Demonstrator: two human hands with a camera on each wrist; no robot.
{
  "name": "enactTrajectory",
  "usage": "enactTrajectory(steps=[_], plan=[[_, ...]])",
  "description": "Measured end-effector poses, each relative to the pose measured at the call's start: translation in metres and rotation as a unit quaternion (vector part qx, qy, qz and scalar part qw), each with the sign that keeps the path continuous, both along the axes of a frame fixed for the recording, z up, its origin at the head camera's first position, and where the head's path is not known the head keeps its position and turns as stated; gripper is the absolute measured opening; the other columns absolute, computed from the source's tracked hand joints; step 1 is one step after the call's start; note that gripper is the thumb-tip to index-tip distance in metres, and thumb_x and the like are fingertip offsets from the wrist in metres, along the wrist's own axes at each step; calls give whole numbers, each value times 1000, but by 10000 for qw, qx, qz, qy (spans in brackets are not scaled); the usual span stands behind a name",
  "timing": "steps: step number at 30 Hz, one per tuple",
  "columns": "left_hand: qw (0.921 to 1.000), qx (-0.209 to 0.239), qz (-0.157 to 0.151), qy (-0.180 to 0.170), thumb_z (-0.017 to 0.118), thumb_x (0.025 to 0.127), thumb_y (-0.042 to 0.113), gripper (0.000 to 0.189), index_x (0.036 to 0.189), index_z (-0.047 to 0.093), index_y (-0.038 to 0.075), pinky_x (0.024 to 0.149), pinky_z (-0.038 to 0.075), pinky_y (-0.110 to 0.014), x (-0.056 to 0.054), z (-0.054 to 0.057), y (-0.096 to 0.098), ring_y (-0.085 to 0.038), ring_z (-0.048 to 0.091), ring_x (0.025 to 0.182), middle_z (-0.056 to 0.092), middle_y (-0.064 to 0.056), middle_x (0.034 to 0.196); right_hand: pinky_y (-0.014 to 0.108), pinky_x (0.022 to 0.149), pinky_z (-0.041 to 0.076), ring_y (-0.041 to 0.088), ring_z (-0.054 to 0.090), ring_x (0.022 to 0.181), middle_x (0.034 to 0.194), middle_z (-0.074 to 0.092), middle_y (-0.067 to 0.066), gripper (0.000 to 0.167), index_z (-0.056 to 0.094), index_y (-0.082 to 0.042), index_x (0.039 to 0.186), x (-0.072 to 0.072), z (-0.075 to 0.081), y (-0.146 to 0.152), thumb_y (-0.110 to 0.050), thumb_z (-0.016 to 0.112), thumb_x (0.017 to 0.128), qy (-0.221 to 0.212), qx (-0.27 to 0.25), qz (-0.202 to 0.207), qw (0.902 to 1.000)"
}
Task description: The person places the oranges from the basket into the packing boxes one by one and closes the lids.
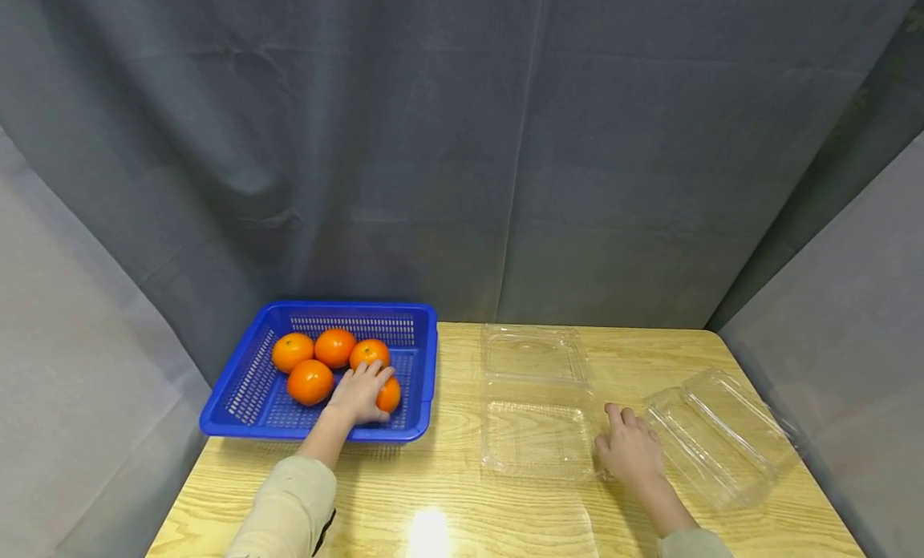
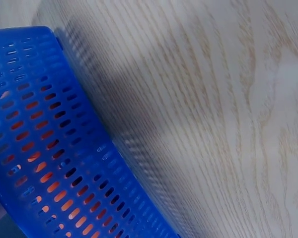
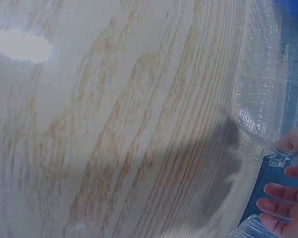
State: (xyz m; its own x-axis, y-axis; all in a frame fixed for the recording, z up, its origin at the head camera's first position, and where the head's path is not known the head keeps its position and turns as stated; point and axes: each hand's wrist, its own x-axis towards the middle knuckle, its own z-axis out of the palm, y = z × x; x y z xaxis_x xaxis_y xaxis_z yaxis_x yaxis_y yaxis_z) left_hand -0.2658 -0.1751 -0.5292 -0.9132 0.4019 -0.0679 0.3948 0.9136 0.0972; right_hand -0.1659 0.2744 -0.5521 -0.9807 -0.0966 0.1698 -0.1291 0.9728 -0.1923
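Inside the blue basket (image 1: 216,418), my left hand (image 1: 358,394) reaches over the front-right orange (image 1: 388,395), its fingers and thumb curled around the fruit. The back-right orange (image 1: 370,352) lies just beyond those fingertips. In the left wrist view, the basket wall (image 2: 64,148) hides most of the hand, and orange shows through its slots. My right hand (image 1: 631,450) is at the right edge of an opened clear plastic clamshell box (image 1: 537,438). Its thumb touches the box's rim, while the other fingers stay loosely bent and spread, as the right wrist view shows.
More oranges (image 1: 310,382) sit in the basket's left and back parts. Another clear plastic box (image 1: 722,438) lies at an angle on the wooden table (image 1: 462,494), right of my right hand. Grey curtains (image 1: 613,181) stand behind the table and along both sides.
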Motion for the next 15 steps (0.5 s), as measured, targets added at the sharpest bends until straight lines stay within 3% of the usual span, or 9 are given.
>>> enactTrajectory(steps=[8,15], plan=[[9999,144,13,71,78,64,39,79,132,46,11,96,33,-55,2,5,-1,-39,36,122,41,-18,135,51,71,46,38,53,88,107,51,24,50,39,1,123,0,-2,1,-21,57,82,59,-44,17,10000],[9986,291,16,449,78,62,39,80,130,47,10,92,37,-55,1,8,-2,-38,40,116,45,-16,127,49,69,46,36,53,85,106,52,23,49,40,0,122,-1,-2,1,-21,56,81,58,-32,1,10000]])
